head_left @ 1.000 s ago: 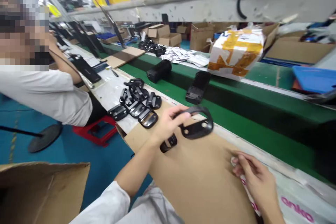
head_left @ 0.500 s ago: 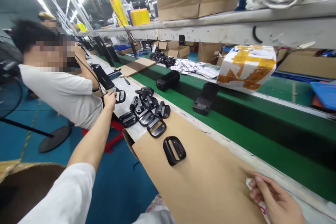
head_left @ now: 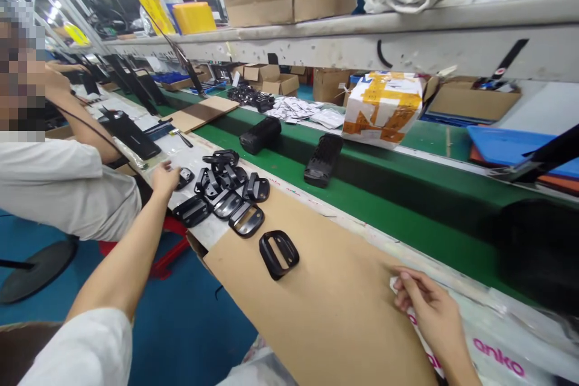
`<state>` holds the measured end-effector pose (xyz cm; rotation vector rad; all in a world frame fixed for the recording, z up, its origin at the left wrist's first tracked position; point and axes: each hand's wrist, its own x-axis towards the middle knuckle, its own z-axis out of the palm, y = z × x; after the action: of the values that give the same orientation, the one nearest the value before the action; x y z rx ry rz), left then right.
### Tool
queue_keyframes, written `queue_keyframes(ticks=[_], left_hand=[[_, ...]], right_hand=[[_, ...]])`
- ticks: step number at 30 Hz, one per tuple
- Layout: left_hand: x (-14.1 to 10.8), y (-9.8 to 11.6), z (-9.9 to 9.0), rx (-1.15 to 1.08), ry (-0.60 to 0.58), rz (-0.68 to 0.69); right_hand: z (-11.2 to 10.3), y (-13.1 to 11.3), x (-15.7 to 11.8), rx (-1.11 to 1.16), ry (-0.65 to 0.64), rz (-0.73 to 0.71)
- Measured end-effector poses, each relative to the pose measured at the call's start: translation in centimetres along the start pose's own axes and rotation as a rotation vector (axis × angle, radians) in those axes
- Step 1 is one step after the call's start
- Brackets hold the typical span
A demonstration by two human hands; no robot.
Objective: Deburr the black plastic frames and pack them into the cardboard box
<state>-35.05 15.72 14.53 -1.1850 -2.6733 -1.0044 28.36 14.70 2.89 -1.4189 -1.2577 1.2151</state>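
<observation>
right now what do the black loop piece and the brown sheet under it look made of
The black loop piece looks like moulded plastic, semi-gloss with soft highlights along its rim, though coated metal is possible. The brown sheet looks like matte, papery kraft cardboard.

The bench [head_left: 195,160] has a white top. A brown cardboard sheet [head_left: 316,319] lies flat on it at the near end and carries one black plastic frame [head_left: 279,255] (rounded rectangular, with a central opening). Just beyond the sheet edge, a group of similar black frames [head_left: 225,204] rests directly on the bench, some stacked. Farther along lie a black elongated housing [head_left: 129,136] and a small hand tool [head_left: 182,138].
</observation>
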Motion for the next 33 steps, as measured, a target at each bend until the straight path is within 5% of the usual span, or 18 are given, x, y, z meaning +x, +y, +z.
queue_keyframes(ticks=[3,7,10,18,22,25,28,33], left_hand=[[-4.0,3.9,-0.4,-0.037,-0.232,0.19],[-12.6,9.6,0.1,-0.004,-0.906,0.727],[-17.4,11.7,1.4,0.058,-1.067,0.962],[-18.9,14.0,7.2,-0.091,-0.923,1.217],[-21.4,15.1,10.0,-0.222,-0.773,1.35],[-23.4,14.2,12.2,-0.257,-0.667,1.237],[-24.5,12.2,14.3,-0.21,-0.577,0.953],[-25.9,11.6,15.6,-0.171,-0.613,0.776]], right_hand=[[-0.1,0.0,0.0,0.006,-0.013,-0.007],[0.3,-0.2,-0.2,0.029,-0.022,-0.003],[0.7,-0.5,-0.5,0.062,-0.025,0.003],[-1.5,-3.8,-1.8,0.099,-0.202,-0.074],[-5.5,-6.3,-2.9,-0.109,-0.038,-0.19],[-10.0,-6.6,-3.7,-0.368,0.197,-0.228],[-14.1,-5.4,-4.8,-0.71,0.395,-0.15],[-16.3,-3.1,-6.2,-1.064,0.425,0.053]])
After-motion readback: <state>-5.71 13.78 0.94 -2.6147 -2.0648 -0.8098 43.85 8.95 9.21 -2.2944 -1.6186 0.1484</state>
